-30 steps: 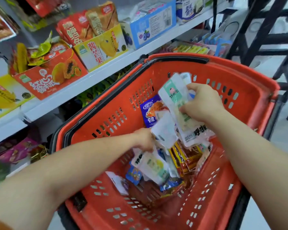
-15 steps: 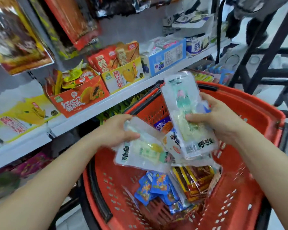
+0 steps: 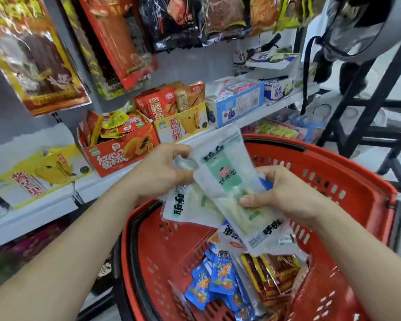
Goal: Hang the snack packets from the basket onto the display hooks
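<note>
Above the red basket [image 3: 347, 172] my right hand [image 3: 285, 195] grips a stack of white-and-green snack packets [image 3: 232, 181], thumb pressed on the front one. My left hand [image 3: 162, 172] pinches the top of another white packet [image 3: 190, 205] and holds it against the left side of that stack. Blue packets [image 3: 215, 276] and brown-and-yellow packets [image 3: 276, 272] lie in the basket's bottom. Large snack bags [image 3: 116, 40] hang in a row at the top of the view; their hooks are hidden.
A white shelf [image 3: 56, 205] at left carries open display boxes: an orange papaya box [image 3: 118, 154], a yellow box [image 3: 183, 128] and a blue-and-white box [image 3: 236, 107]. A black frame [image 3: 366, 126] stands at right behind the basket.
Both hands rose out of the basket with packets. My left hand lifted its white packet and brought it up against the stack in my right hand. The view tilted up toward the hanging bags.
</note>
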Available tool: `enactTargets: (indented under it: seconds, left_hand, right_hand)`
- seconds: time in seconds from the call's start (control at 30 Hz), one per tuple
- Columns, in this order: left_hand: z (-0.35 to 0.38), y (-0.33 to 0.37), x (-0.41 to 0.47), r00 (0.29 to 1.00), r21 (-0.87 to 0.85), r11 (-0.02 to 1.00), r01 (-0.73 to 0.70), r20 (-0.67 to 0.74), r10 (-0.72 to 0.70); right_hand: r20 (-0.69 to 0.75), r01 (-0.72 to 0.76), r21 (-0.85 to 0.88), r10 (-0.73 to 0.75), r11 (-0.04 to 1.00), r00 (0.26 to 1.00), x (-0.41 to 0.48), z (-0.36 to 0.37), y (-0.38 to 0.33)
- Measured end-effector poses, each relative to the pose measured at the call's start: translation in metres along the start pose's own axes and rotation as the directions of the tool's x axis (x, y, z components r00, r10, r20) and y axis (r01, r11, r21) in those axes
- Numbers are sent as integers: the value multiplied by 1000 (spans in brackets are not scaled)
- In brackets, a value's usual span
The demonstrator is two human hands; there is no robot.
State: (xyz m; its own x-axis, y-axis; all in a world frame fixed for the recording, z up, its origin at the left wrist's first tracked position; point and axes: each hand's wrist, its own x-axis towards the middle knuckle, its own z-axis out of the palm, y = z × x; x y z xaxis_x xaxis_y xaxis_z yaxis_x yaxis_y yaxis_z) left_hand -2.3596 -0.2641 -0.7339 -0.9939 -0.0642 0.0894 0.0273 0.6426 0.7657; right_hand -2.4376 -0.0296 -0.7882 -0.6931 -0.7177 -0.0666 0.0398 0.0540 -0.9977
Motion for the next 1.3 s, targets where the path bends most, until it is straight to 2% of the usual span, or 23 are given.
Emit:
enactTargets:
  seconds: [0.1, 0.27, 0.37, 0.43, 0.53, 0.63, 0.67, 0.73, 0.77, 0.8, 0.87, 0.93, 1.0, 1.1, 1.13, 1.2, 1.3]
  left_hand:
    - [3, 5, -2, 999, -28, 999, -43, 29, 44]
    - [4, 3, -1, 988, -106, 994, -33, -154, 16]
    - [5, 5, 0, 965, 64, 997, -51, -253, 66]
    - [2, 1, 1, 972, 83, 996, 26, -235, -5]
    - [0, -4, 2, 970, -229, 954, 192, -107, -220]
    - [5, -6, 2, 940, -418, 884, 210, -161, -300]
    - [8, -6, 1, 924, -548, 809, 211, -159, -348]
    - [18, -3, -4, 915, -780, 587, 218, -45, -401]
    - [23, -3, -5, 925, -829, 516, 213, 2, -380]
    - [29, 0, -6, 937, -847, 489, 206, 26, -349]
    - [38, 5, -4, 950, -844, 519, 137, -36, -310]
    - [44, 9, -1, 952, -787, 613, 63, -136, -273]
    - [47, 13, -1, 965, -729, 684, 41, -150, -217]
    - [54, 15, -3, 969, -667, 744, 38, -157, -190]
    - [58, 14, -3, 964, -631, 776, 27, -188, -187]
    - [62, 12, -2, 957, -585, 810, 37, -214, -198]
    - [62, 12, -4, 970, -600, 794, 98, -121, -211]
  right_hand:
    - [-10, -1, -25, 1, 1000, 1000, 5, 12, 8]
    - [-47, 6, -28, -7, 1000, 999, 5, 15, 8]
    - [-108, 11, 11, -10, 1000, 994, 3, 15, 7]
    - [-143, 9, 62, 0, 998, 990, 2, 14, 6]
    - [-157, -3, 177, 32, 984, 987, 0, 11, 3]
    - [-140, 4, 284, 37, 959, 989, -2, 8, -2]
    - [-139, 14, 319, 32, 948, 990, -2, 9, -3]
    - [-164, 40, 390, 27, 920, 986, -1, 9, -4]
    - [-182, 51, 427, 31, 903, 983, 0, 9, -4]
    - [-194, 56, 452, 36, 890, 980, 1, 11, -4]
    - [-207, 57, 396, 29, 916, 978, 2, 14, -4]
    - [-221, 53, 176, -13, 983, 975, 1, 19, -5]
    - [-258, 62, -23, -66, 998, 964, 2, 25, -7]
    - [-278, 66, -161, -110, 985, 954, 4, 28, -9]
    - [-254, 47, -148, -84, 988, 963, 4, 30, -10]
    - [-155, -9, -7, 8, 1000, 988, 5, 31, -8]
    - [-42, -47, 204, 57, 978, 997, 6, 37, -2]
